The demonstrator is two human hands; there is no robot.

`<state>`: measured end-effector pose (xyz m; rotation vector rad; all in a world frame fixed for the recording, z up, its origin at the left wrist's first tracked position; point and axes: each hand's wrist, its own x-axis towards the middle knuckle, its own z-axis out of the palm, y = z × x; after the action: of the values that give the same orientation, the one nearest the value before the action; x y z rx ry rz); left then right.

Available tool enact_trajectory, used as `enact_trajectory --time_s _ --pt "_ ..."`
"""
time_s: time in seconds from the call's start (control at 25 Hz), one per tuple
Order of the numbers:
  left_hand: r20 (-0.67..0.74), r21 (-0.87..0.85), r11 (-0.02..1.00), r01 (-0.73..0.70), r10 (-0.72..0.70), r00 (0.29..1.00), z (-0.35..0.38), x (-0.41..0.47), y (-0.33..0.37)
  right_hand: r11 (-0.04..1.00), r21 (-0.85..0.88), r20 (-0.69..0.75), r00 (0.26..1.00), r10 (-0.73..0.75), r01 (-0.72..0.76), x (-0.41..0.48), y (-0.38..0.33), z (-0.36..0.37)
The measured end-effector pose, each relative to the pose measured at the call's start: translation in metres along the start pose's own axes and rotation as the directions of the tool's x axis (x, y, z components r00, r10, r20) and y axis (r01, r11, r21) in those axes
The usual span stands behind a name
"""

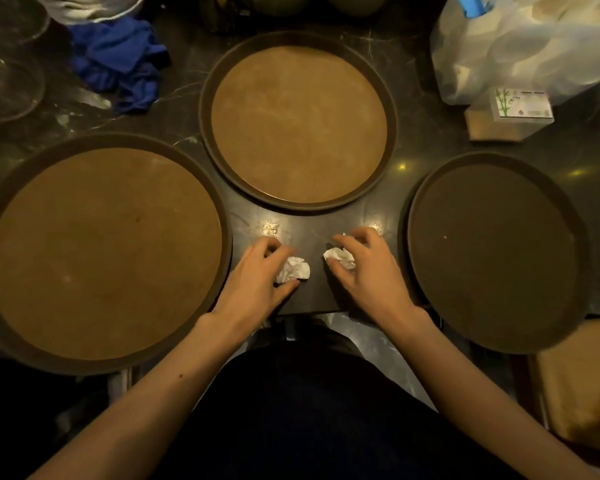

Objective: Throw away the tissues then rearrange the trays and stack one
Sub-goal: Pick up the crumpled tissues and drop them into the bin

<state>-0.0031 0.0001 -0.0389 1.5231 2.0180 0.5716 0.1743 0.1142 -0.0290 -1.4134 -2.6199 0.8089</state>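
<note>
1. Your left hand (pixel 253 282) curls its fingers (pixel 274 252) around one crumpled white tissue (pixel 293 270); your right hand (pixel 368 271) closes on the other crumpled white tissue (pixel 340 257). Both wads sit low over the dark counter (pixel 312 292), between the trays.
2. Nothing is thrown away yet. The large round brown tray (pixel 104 254), the middle round brown tray (pixel 298 123) and the dark round tray (pixel 492 251) lie apart, unstacked.
3. No bin shows. The blue cloth (pixel 118 60) and white plastic bag (pixel 520 46) crowd the far side.

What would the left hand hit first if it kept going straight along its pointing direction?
The left hand points up and right and is already closing on a crumpled tissue. Beyond that lies bare countertop, then probably the middle tray's near rim; height is unclear.
</note>
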Motion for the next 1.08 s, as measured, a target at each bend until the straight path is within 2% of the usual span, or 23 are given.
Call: enact_trajectory --time_s 0.44,0.64,0.88,1.08 --pt "-0.088 -0.030 0.998 0.060 -0.063 0.994 0.012 -0.004 0.011 0.989 0.056 -0.003 0.991 -0.135 0.135 -0.006 0.009 0.002" --pt "-0.137 -0.105 0.994 0.026 -0.041 0.990 0.002 -0.010 0.013 0.981 0.114 -0.080 0.985 -0.152 0.160 -0.011 0.002 -0.004" --pt "-0.151 -0.164 0.985 -0.052 0.027 0.988 -0.006 -0.024 0.018 0.972 0.167 -0.271 0.956 -0.113 0.162 -0.040 -0.008 0.000" --pt "-0.141 -0.118 0.987 -0.110 0.093 0.986 -0.005 -0.034 0.029 0.963 0.248 -0.336 0.942 -0.012 0.101 -0.068 -0.016 -0.001"
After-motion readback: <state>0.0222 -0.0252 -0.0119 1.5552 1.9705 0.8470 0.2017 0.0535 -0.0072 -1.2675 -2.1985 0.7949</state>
